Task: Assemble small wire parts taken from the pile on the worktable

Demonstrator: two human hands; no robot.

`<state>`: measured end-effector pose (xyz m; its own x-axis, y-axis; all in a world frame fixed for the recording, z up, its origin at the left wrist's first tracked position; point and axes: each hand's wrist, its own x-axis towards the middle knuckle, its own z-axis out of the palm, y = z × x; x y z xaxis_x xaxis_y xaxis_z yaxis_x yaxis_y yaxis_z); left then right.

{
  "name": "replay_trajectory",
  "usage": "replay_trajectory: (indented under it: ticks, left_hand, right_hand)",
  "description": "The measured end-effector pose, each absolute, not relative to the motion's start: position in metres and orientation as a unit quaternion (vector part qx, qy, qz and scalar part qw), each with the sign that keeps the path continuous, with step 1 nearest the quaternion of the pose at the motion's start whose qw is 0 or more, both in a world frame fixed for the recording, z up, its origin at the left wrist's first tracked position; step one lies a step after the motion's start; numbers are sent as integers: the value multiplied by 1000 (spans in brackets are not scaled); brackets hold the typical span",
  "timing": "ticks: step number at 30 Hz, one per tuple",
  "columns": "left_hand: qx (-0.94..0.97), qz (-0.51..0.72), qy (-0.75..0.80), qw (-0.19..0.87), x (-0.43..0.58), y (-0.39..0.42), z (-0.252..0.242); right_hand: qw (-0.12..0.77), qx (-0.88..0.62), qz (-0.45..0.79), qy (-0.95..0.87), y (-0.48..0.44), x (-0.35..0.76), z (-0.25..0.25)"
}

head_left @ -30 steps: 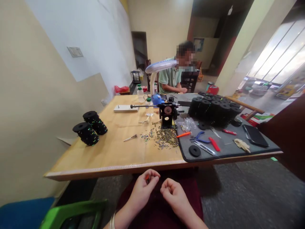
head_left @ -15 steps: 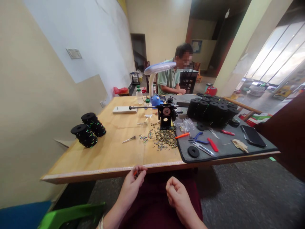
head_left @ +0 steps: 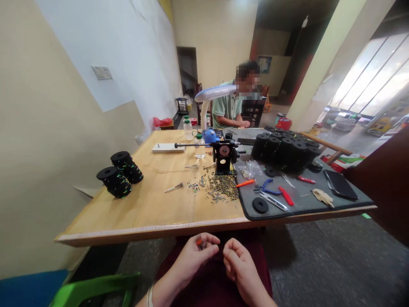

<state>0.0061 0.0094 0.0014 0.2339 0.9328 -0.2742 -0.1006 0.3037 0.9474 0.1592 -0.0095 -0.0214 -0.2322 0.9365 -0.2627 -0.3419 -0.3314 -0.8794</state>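
The left hand (head_left: 195,255) holds a small orange object (head_left: 199,242) in its curled fingers; the right hand (head_left: 241,261), just beside it, has its fingertips drawn together (any item pinched there is too small to tell). Beyond both hands, the table (head_left: 150,209) carries loose metallic pieces (head_left: 223,186) at the base of a black device (head_left: 224,151), with black spools (head_left: 286,149) farther right.

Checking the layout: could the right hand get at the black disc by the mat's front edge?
Probably yes: the black disc lies uncovered, with no tools between it and the right hand.
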Motion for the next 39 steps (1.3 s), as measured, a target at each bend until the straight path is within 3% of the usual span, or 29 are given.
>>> replay_trajectory:
  ticks: [14, 21, 25, 30, 34, 39]
  left_hand:
    - [423, 441, 503, 612, -4, 12, 8]
    - [452, 431, 575, 529, -7, 1, 19]
    - [426, 387, 551, 604, 3, -1, 19]
    - [339, 384, 487, 708, 10, 7, 6]
    - [344, 400, 481, 700, 7, 12, 2]
    - [415, 425, 516, 617, 3, 13, 11]
  right_hand:
    - [450, -448, 692, -343, -8, 161, -18]
    - [488, -502, 544, -463, -8, 164, -20]
    - [481, -515, 428, -566, -13, 165, -16]
    - [443, -494, 369, -651, -17, 168, -13]
    - [426, -491, 355, -672, -17, 169, -15]
    - [408, -494, 399, -656, -13, 172, -13]
